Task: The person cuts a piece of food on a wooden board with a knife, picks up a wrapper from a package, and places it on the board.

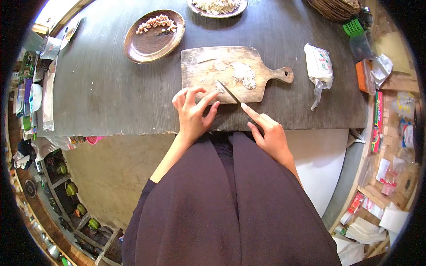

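Note:
My right hand [270, 134] grips a knife [230, 93], forefinger stretched along it, its blade slanting over the lower edge of a wooden cutting board [191, 77]. Near the knife tip lie small pale chopped bits [219, 87]. To the left of the blade, my left hand [194, 110] hovers at the board's lower edge with fingers bent and apart, and I see nothing between them. A heap of finely chopped white pieces [244, 75] rests on the right of the board, and a flat whitish piece [207, 58] lies at its upper left.
On the dark table [106, 97], a round brown plate [151, 49] holds small pinkish-brown cubes [156, 24]. Behind the board is another plate [217, 14] with pale shreds. A white plastic packet [318, 64] lies right of the board handle. Woven plates [337, 8] are stacked at the far right.

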{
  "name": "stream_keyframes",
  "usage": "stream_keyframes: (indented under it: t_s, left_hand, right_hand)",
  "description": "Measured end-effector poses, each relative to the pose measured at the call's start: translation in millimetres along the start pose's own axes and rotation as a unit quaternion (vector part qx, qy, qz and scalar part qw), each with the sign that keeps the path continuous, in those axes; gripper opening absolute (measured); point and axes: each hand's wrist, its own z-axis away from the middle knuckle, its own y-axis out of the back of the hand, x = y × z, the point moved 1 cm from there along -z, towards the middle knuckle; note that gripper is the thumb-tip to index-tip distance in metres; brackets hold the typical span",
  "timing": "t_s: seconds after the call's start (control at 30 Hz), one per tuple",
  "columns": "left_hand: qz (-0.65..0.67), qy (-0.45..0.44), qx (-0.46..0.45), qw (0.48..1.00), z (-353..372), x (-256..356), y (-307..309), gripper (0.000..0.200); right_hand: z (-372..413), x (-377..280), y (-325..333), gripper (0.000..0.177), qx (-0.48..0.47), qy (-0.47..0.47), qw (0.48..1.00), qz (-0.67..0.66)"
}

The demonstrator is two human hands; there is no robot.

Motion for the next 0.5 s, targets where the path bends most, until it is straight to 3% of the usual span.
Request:
stream_keyframes:
  t_s: [0.23, 0.5]
  left_hand:
    - [0.023, 0.044, 0.037, 0.998, -0.6, -15.2, 11.1, 0.021]
    - [-0.006, 0.037, 0.020, 0.999, -25.3, -17.7, 10.5, 0.016]
  right_hand:
    - [-3.8, 4.9, -18.4, 0.058, -0.045, 0.030, 0.998, 0.030]
    - [-15.0, 9.3, -4.7, 0.059, 0.001, 0.007, 1.000, 0.020]
